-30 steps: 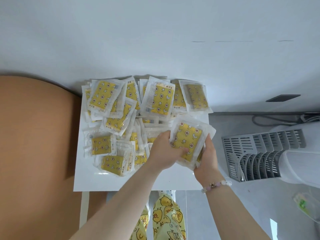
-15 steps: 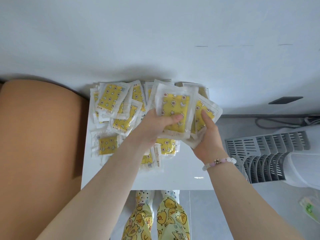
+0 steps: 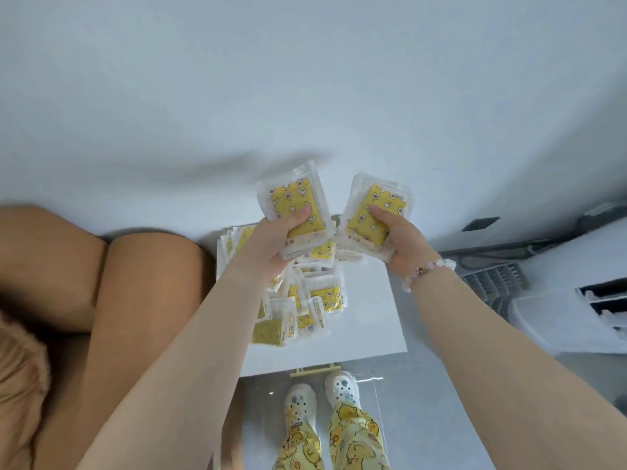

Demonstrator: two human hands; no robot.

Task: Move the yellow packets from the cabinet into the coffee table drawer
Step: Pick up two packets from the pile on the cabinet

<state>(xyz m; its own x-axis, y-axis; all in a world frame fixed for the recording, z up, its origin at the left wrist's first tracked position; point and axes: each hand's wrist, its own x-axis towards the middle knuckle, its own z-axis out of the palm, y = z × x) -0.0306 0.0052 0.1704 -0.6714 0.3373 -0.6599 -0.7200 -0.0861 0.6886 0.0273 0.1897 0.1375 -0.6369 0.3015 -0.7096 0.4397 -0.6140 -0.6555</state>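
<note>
Yellow packets (image 3: 294,201) are clasped in both my hands, one stack under the curled thumb of my left hand (image 3: 271,247) and a second stack (image 3: 371,215) in my right hand (image 3: 405,247) just beside it, both held above the loose heap (image 3: 319,295) lying on the white cabinet top (image 3: 368,329) beside the tan cushion (image 3: 152,269).

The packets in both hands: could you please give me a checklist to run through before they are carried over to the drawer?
1. Left hand grips the left stack: ok.
2. Right hand grips the right stack: ok.
3. Both stacks held clear of the cabinet top: ok.
4. Cabinet top emptied: not ok, loose packets lie on it.
5. Drawer open and within reach: cannot tell, out of view.
</note>
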